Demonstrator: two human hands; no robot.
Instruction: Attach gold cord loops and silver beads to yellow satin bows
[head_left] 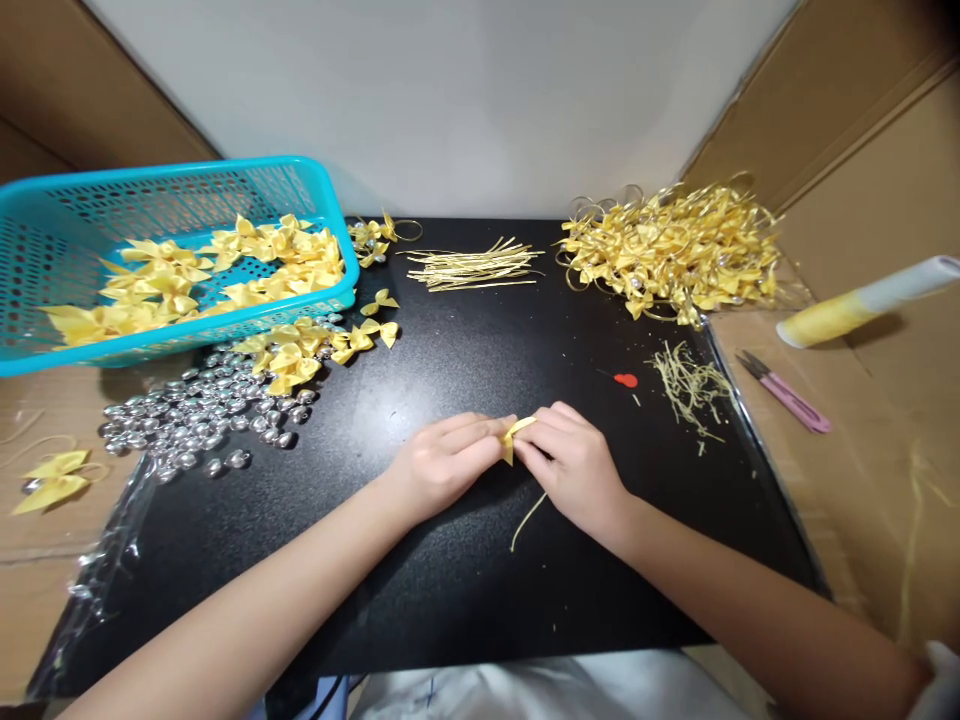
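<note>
Near the middle of the black table (450, 590), my left hand (446, 460) and my right hand (574, 465) meet over a small yellow ribbon bow (510, 440). Fingers of both hands pinch it, and they hide most of its middle. A thin yellow cord (527, 523) trails down from under my right hand onto the tabletop; whether it is joined to the bow I cannot tell. Silver bells or beads (202, 405) are spread to the left, with loose yellow bows (292, 360) lying among them.
A turquoise basket (334, 225) of yellow bows stands back left. Cut cords (472, 265) lie at the back, beside a heap of finished-looking bows with loops (675, 250). Cord scraps (690, 390), a red needle threader (625, 380), pink snips (787, 395) and a ribbon-wrapped tube (862, 300) are right.
</note>
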